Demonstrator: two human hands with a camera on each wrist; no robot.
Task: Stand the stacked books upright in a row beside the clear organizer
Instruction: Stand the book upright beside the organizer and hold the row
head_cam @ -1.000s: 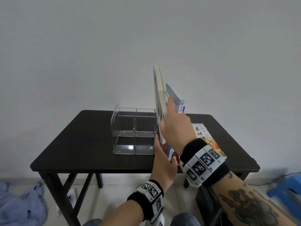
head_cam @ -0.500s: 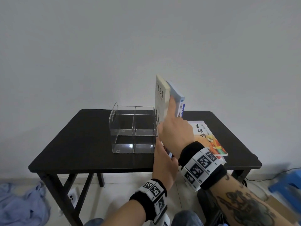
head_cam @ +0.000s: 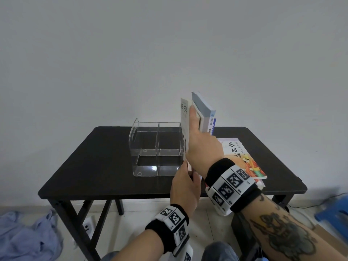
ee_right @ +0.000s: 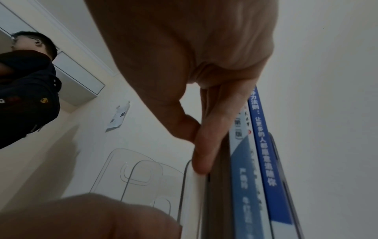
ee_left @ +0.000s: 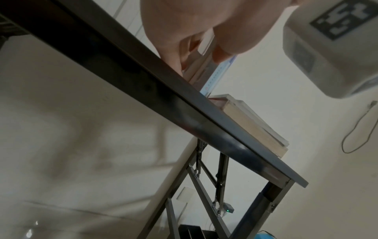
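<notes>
At the centre of the head view, two books stand on end on the black worktop (head_cam: 94, 166), pressed against the right wall of the clear organizer (head_cam: 156, 149). The white book (head_cam: 184, 119) touches the organizer; the blue-spined book (head_cam: 206, 117) stands just right of it, its top tilted slightly right. Half a second ago both books sat a little higher in the frame with the white one's top clearly above the organizer rim; now they sit lower and closer together, and a second ago the white book was raised much higher still.

The right hand (head_cam: 201, 146) has its fingers laid straight along the books, the index finger reaching up between the two tops, the thumb curled against the white book's edge in the right wrist view; it grips the books much as before. The left hand (head_cam: 185, 187) is at the near worktop edge, lower centre, fingers and thumb pinching the books' lower near edge, as the left wrist view shows; it has stayed there.

To the right of centre, two more books (head_cam: 243, 159) remain stacked flat, the top one with an orange and white cover, unmoved. A blue cloth (head_cam: 28, 236) lies on the floor at lower left
</notes>
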